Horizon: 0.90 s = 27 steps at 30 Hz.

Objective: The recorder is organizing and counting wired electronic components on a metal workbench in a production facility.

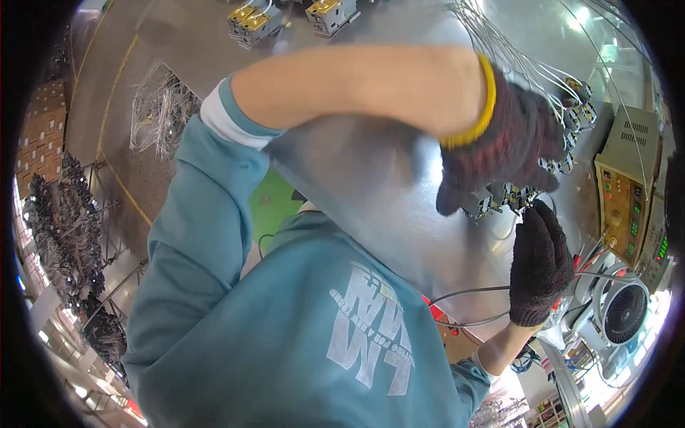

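Observation:
My left hand, in a dark knitted glove with a yellow cuff, reaches across the metal-topped bench. Its fingers bend over a row of small black and metal parts, which show between thumb and fingers. Just nearer to me is my right hand, in a dark glove, its fingers pressed together and pointing at the same parts. The fingertips meet the end of the row; whatever they pinch is hidden. More such parts with white wires lie beyond the left hand.
Stacked bench instruments with green displays stand at the right. A small fan sits below them, among red and black leads. Gold-topped metal blocks are at the far edge. Bundled wires and dark hanging parts are at left.

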### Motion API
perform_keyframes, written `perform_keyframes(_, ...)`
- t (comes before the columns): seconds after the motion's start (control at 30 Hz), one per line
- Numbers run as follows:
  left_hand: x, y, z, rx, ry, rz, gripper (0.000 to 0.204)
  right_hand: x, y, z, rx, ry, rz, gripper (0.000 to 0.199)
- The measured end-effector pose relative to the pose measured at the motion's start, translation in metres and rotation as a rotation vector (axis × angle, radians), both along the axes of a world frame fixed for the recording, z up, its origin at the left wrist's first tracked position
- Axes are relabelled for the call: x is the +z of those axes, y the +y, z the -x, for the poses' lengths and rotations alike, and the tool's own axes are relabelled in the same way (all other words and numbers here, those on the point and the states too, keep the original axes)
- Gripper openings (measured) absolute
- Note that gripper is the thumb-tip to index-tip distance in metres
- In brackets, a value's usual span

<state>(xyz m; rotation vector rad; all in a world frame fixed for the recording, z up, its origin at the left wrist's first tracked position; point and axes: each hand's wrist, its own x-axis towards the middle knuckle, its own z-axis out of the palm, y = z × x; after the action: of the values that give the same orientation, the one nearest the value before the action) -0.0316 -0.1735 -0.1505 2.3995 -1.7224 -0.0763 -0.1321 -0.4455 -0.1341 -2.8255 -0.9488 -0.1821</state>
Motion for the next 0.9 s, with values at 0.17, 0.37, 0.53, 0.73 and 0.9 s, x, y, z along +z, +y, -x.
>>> perform_keyframes(0.17, -0.058, -0.037, -0.008, -0.055, -0.073, 0.389, 0.12, 0.003, -0.001, -0.003, -0.057, 0.014, -0.021, 0.033)
perform_keyframes(0.37, -0.073, -0.049, -0.017, -0.045, -0.1, 0.624, 0.092, 0.003, -0.008, 0.006, -0.32, 0.151, -0.404, 0.03)
perform_keyframes(0.53, -0.08, -0.054, -0.021, -0.045, -0.105, 0.739, 0.088, -0.004, 0.019, 0.003, -0.299, 0.161, -0.359, 0.029)
perform_keyframes(0.73, -0.078, -0.052, -0.023, -0.039, -0.069, 0.718, 0.084, 0.004, 0.011, -0.01, -0.137, 0.025, -0.03, 0.033)
perform_keyframes(0.9, -0.08, -0.052, -0.024, -0.03, -0.05, 0.712, 0.083, 0.008, 0.004, -0.014, -0.002, -0.001, 0.156, 0.036)
